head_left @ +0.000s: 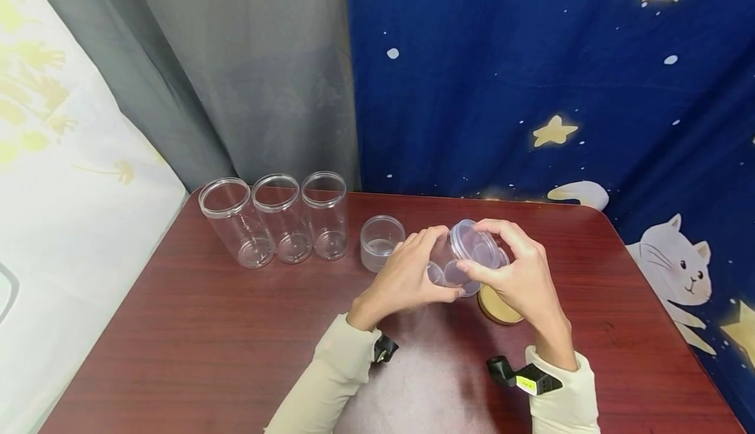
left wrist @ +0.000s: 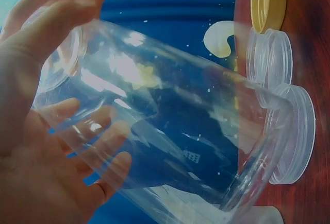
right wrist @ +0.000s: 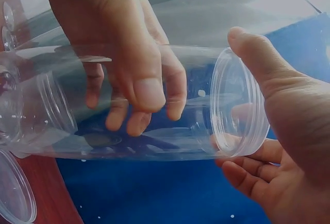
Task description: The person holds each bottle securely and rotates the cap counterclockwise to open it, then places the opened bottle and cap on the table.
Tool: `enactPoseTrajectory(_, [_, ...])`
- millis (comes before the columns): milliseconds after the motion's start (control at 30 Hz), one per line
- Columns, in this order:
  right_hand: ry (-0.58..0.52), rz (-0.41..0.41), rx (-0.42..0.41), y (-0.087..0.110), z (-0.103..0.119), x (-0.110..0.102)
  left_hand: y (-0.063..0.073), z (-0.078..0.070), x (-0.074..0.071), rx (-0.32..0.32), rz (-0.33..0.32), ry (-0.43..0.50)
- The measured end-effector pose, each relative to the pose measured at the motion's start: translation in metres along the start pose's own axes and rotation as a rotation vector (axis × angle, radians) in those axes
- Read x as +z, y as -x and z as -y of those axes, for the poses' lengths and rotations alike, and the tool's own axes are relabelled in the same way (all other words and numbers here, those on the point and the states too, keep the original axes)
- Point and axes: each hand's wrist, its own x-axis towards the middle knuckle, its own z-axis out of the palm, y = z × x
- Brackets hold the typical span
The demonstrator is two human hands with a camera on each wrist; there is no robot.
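Observation:
My left hand (head_left: 407, 273) grips the body of a tall clear jar (left wrist: 175, 116), which lies tilted above the table. Its fingers curl round the clear wall. At the jar's mouth end, my right hand (head_left: 522, 273) holds a translucent lid (right wrist: 242, 105) by its rim, thumb on one side and fingers on the other. This lid sits over the mouth; whether it is fully seated I cannot tell. Beneath the hands, on the table, are a gold lid (head_left: 500, 306) and several translucent lids (left wrist: 291, 136), partly hidden in the head view.
Three tall lidless clear jars (head_left: 324, 224) stand in a row at the back left of the reddish-brown table (head_left: 194, 342). A short clear jar (head_left: 380, 244) stands just left of my left hand. Grey and blue curtains (head_left: 448, 93) hang behind the table.

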Motion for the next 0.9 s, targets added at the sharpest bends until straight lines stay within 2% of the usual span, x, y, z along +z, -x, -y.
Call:
enactPoseTrajectory(400, [-0.040, 0.063, -0.056, -0.001, -0.005, -0.003, 0.000, 0.006, -0.002, -0.006, 0.071, 0.100])
enactPoseTrajectory(733, [-0.320, 0.142, -0.169, -0.002, -0.005, -0.004, 0.001, 0.013, -0.005, 0.045, 0.184, 0.301])
enactPoseTrajectory(900, [-0.426, 0.223, -0.222, -0.002, -0.003, -0.006, 0.001, 0.016, -0.004, 0.079, 0.234, 0.403])
